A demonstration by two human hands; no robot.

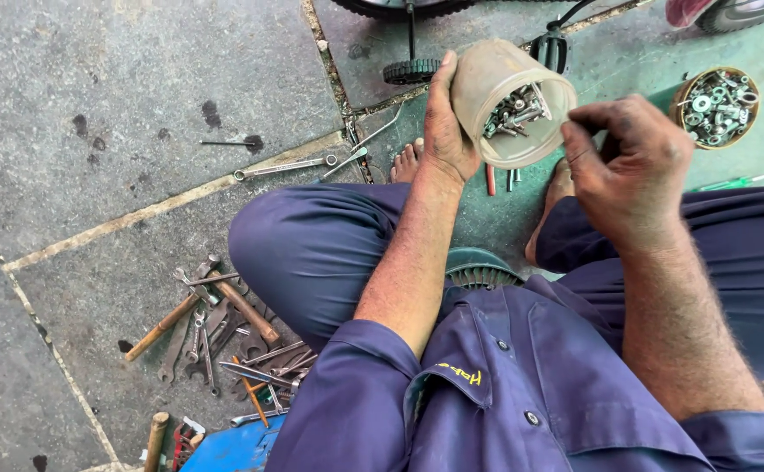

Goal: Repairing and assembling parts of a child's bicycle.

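Note:
My left hand [445,131] grips a cloudy clear plastic jar [491,87], tilted on its side with its open mouth turned toward me. Bolts, nuts and screws [517,109] lie heaped inside it. My right hand [631,166] hovers just right of the jar's mouth, fingers curled inward near the rim; whether it pinches anything is hidden. I sit with knees apart in dark blue work clothes, bare feet on the ground below the jar.
A round container of washers and nuts [716,105] stands at the upper right. Spanners, hammers and pliers [224,336] lie piled by my left knee. A long spanner [286,166] lies on the stone paving. A small trainer wheel [410,70] and a tyre are ahead.

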